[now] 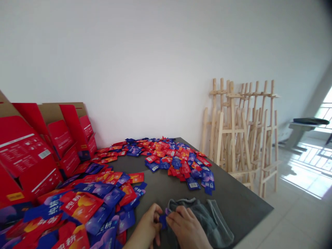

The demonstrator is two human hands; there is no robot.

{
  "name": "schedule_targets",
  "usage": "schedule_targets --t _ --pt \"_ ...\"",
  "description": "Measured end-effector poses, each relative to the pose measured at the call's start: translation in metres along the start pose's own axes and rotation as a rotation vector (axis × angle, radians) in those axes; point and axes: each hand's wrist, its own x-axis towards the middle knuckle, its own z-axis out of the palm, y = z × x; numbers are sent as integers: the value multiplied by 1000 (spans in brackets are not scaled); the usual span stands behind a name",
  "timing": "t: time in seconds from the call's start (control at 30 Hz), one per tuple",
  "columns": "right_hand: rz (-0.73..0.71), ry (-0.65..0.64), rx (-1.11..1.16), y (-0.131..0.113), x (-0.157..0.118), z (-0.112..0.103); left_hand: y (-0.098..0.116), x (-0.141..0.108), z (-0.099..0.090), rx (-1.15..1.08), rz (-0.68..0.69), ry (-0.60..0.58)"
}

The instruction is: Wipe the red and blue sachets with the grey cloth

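Between my two hands is a small blue and purple packet (pixel 163 220), mostly covered by fingers. My left hand (pixel 148 224) is closed, its thumb and fingers pinching the packet's left side. From the right, my right hand (pixel 185 226) has its fingers curled closed at the packet's other edge, over a dark grey-green cloth (pixel 214 221). The cloth looks like a crumpled garment with lighter seams and lies on the dark table (pixel 153 186). Whether my right fingers also grip the cloth is hidden.
Red and blue packets lie in a large pile (pixel 83 207) at left and another pile (pixel 178 159) at the back. Open red cardboard boxes (pixel 33 155) line the left side against a white wall. Wooden easels (pixel 233 131) stand beyond the table's right edge.
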Motion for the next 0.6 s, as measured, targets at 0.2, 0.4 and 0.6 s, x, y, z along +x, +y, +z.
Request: schedule_targets --t 0.2,0.4,0.6 --pt "-138 182 -137 -1 -4 27 1 -1 -1 -7 -14 -6" --pt "-130 227 -125 24 -34 12 -1 1 0 19 -42 -7" --pt "40 -65 -135 61 -52 -14 5 0 1 57 -78 -23"
